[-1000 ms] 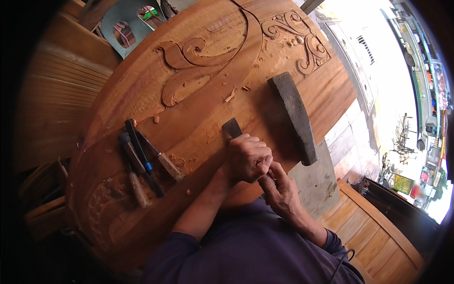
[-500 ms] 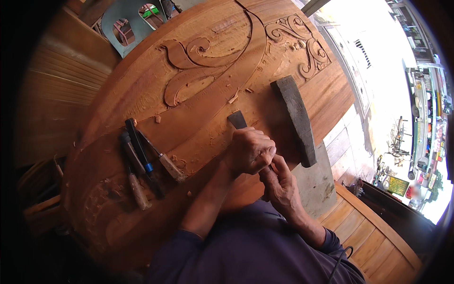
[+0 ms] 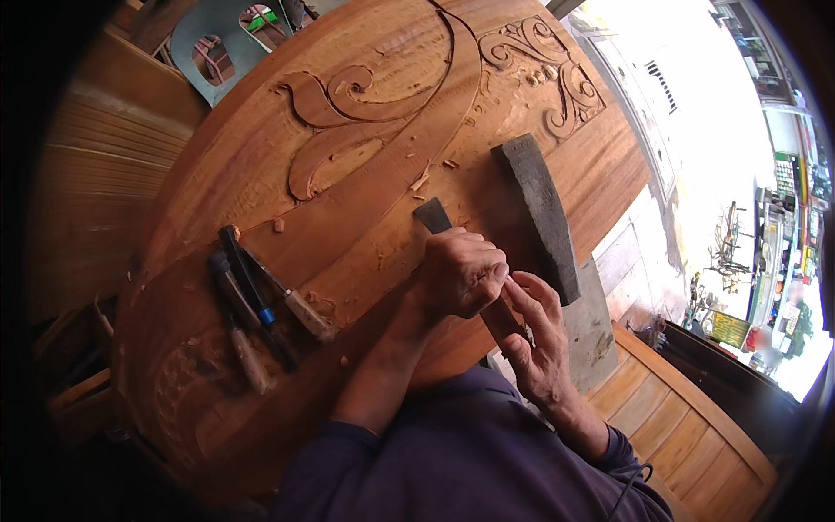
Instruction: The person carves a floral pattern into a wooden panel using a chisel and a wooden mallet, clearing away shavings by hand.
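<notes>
The largest thing is a carved wooden panel (image 3: 348,230), having its scroll patterns toward twelve and one o'clock from the view's centre. A long dark block (image 3: 541,217) lies upon it, between two and three o'clock. Several hand tools (image 3: 247,274) lie close together between eight and nine o'clock. The chisel (image 3: 434,217) points its flat blade to eleven o'clock; the left hand (image 3: 465,271) is closed around it. The right hand (image 3: 544,339) is partly open beside the handle; I cannot tell whether it touches. Small wood shavings (image 3: 419,182) lie just beyond the blade.
</notes>
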`<action>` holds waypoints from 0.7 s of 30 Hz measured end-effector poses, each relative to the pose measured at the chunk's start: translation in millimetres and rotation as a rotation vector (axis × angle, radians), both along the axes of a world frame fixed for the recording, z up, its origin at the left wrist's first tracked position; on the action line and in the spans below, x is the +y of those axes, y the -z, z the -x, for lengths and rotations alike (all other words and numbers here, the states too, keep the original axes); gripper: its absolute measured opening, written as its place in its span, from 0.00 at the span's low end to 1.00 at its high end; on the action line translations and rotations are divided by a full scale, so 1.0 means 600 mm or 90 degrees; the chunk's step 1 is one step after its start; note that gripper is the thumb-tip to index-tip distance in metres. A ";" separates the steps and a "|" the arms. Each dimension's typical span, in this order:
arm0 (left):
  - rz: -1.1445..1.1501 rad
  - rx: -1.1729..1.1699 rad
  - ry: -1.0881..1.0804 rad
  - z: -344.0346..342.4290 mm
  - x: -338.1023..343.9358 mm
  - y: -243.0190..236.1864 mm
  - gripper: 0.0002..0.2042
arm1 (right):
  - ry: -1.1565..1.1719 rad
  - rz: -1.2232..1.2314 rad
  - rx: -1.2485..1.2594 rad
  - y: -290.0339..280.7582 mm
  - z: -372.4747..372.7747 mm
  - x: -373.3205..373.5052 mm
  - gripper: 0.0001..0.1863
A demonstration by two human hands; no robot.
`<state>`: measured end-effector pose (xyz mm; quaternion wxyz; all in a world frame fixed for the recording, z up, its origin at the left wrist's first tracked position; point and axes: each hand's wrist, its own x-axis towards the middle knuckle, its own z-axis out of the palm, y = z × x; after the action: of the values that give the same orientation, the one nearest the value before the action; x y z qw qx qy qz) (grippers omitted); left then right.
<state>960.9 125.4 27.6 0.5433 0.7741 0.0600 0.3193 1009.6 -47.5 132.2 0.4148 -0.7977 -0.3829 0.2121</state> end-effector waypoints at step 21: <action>-0.028 0.002 -0.027 -0.007 0.010 -0.004 0.13 | 0.114 -0.148 0.057 0.020 -0.010 -0.034 0.24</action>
<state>965.0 131.6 29.9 0.5192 0.7848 0.0703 0.3310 1015.4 -67.6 120.4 0.5382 -0.7649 -0.3136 0.1640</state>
